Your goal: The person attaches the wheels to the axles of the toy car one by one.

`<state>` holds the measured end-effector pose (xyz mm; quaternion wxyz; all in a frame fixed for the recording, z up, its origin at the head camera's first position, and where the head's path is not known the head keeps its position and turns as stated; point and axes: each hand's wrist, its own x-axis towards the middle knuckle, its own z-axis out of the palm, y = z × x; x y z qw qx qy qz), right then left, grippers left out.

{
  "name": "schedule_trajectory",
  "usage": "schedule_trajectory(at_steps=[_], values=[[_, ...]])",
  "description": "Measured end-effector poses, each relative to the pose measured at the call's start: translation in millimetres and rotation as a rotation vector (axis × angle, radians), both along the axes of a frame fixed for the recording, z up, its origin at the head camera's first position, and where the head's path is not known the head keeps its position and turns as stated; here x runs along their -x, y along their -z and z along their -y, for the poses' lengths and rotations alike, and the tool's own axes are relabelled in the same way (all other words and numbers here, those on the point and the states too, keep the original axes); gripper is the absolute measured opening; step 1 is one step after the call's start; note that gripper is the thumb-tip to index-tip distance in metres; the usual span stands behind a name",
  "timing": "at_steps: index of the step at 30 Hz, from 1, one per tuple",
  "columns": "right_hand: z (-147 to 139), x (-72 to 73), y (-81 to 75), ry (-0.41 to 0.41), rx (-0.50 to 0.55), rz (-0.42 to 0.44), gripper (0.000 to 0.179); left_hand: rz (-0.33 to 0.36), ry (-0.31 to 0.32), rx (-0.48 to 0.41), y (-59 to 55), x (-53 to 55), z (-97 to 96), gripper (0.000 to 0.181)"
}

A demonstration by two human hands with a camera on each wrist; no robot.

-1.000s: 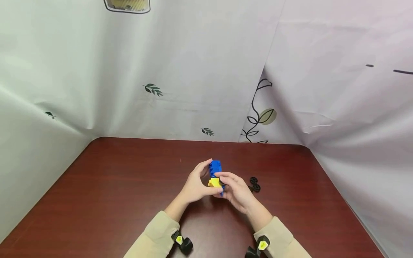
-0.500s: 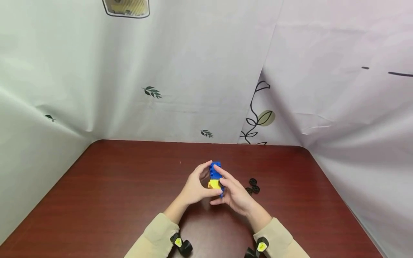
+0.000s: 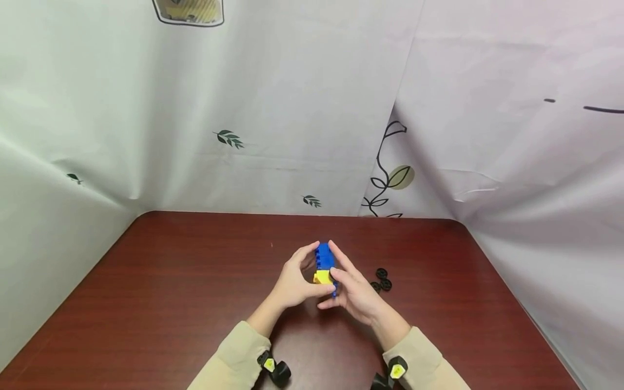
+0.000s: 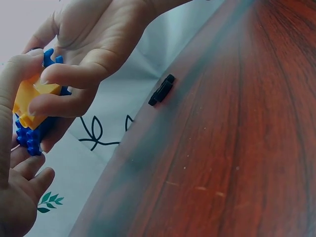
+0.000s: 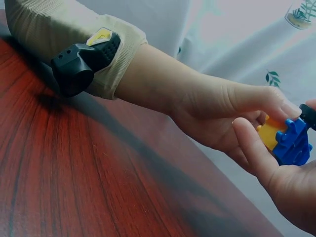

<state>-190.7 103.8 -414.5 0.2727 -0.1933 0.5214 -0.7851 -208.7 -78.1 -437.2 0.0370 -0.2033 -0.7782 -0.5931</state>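
My left hand (image 3: 292, 283) grips a small toy of building bricks held above the table, its thumb along the near side. The toy has a studded blue brick (image 3: 324, 257) at the far end, a yellow brick (image 3: 322, 277) in the middle and a blue base piece (image 5: 293, 143). My right hand (image 3: 359, 297) holds the toy's right side. Its thumb presses a black toy wheel (image 5: 307, 116) against the blue base, and its index finger reaches along to the far end. Fingers hide much of the toy; whether the wheel is seated cannot be seen.
Several loose black wheels (image 3: 385, 285) lie on the dark red-brown table (image 3: 205, 281) to the right of my right hand. A pale printed cloth (image 3: 273, 108) hangs behind the table and at its sides. Each sleeve carries a black wrist camera (image 5: 74, 74).
My right index finger has straightened from across the toy to the far end of the blue brick. A lower right finger has spread away. The left hand keeps its hold.
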Motion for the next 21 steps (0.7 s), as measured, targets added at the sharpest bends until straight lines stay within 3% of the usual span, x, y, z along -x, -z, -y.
schedule_trajectory(at_steps=[12, 21], values=[[1.2, -1.7, -2.1, 0.030, 0.001, -0.005, 0.061, -0.072, -0.006, 0.018, 1.3, 2.3, 0.8, 0.092], [2.3, -3.0, -2.6, 0.069, -0.022, -0.019, 0.061, -0.061, -0.014, 0.005, 0.3, 2.4, 0.1, 0.089]])
